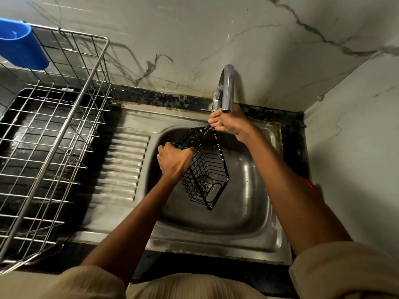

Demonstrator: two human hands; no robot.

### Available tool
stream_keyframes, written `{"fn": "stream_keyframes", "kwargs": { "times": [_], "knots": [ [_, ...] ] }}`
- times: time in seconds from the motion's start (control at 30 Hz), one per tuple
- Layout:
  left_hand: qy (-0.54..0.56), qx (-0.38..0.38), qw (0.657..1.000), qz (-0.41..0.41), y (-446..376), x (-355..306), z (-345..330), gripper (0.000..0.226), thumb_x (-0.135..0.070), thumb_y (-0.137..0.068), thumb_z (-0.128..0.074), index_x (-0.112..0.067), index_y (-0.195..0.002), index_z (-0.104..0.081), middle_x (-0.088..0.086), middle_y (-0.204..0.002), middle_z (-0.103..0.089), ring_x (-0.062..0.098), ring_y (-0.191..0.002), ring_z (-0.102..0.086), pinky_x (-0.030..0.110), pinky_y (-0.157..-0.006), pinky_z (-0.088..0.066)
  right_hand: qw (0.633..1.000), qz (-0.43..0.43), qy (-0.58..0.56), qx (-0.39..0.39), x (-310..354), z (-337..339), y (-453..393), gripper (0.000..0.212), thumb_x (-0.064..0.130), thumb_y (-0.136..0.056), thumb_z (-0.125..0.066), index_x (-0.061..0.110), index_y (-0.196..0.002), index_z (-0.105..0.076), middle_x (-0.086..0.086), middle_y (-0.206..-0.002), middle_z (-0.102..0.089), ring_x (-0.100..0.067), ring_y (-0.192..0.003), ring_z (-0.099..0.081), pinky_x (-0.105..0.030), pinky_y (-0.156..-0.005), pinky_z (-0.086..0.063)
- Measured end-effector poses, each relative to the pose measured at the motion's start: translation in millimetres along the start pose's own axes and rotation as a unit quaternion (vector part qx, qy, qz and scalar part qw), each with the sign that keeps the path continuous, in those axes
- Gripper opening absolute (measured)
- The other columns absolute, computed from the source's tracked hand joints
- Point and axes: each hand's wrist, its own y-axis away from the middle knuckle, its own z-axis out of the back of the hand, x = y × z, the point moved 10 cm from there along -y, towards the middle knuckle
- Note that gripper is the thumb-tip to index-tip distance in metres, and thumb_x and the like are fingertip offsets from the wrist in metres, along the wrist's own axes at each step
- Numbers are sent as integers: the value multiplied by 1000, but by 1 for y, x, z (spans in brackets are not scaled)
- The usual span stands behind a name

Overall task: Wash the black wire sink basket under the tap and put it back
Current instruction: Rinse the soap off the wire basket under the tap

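We hold the black wire basket (pixel 205 167) tilted over the sink (pixel 248 212) bowl, below the tap (pixel 226 89): left hand (pixel 172 161) curled round its rim, right hand (pixel 230 121) pinching its upper corner. Wet wire may slip and drop.

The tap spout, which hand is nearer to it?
Right. The right hand is directly under the tap spout outlet, gripping the black wire basket top corner. The left hand grips the basket's left edge, lower down.

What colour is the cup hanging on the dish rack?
Blue cup, seen best in the head view, upper left.
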Motion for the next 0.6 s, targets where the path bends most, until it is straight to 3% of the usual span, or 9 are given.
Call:
{"fn": "stream_keyframes", "kwargs": {
  "times": [0.1,0.17,0.23,0.33,0.47,0.6],
  "knots": [
    [34,-9,998,46,8,12,5,66,-71,-56,-60,-10,-81,-69,12,-97,-70,30,-89,-64,43,-80,-54,1000,-12,22,17,1,-7,-2,27,-1,-95,-44,-3,-111,-66,-18,-103,-72,-26,-101,-71,-39,-89,-58],
    [66,-6,995,69,16,16,8,51,-58,-67,-67,-8,-76,-68,10,-87,-69,27,-82,-63,36,-70,-48,999,-16,22,34,2,-12,-1,27,0,-96,-44,-2,-112,-65,-18,-105,-72,-26,-101,-71,-38,-90,-59],
    [99,4,991,87,17,24,4,40,-48,-73,-73,-8,-76,-67,7,-82,-68,25,-80,-63,36,-72,-49,998,-23,17,47,0,-16,0,29,0,-96,-43,-3,-115,-64,-21,-110,-71,-27,-104,-70,-38,-92,-58],
    [135,14,986,101,17,32,2,39,-48,-70,-74,-11,-81,-68,7,-87,-70,25,-84,-65,40,-81,-54,997,-38,28,56,-5,-17,1,31,-1,-96,-41,-6,-117,-63,-22,-114,-69,-30,-109,-68,-39,-94,-56],
    [163,26,981,100,16,33,0,30,-41,-76,-77,-15,-81,-62,2,-83,-64,22,-86,-62,39,-77,-49,996,-57,53,43,-13,-11,1,29,0,-96,-43,-10,-116,-62,-28,-112,-69,-36,-108,-68,-44,-94,-56],
    [177,42,979,96,17,30,-2,26,-35,-80,-76,-19,-76,-55,-3,-77,-56,16,-78,-55,39,-77,-49,996,-26,17,86,-2,-20,4,33,-7,-97,-38,-5,-120,-61,-21,-118,-68,-28,-106,-69,-35,-92,-57]
  ]
}}
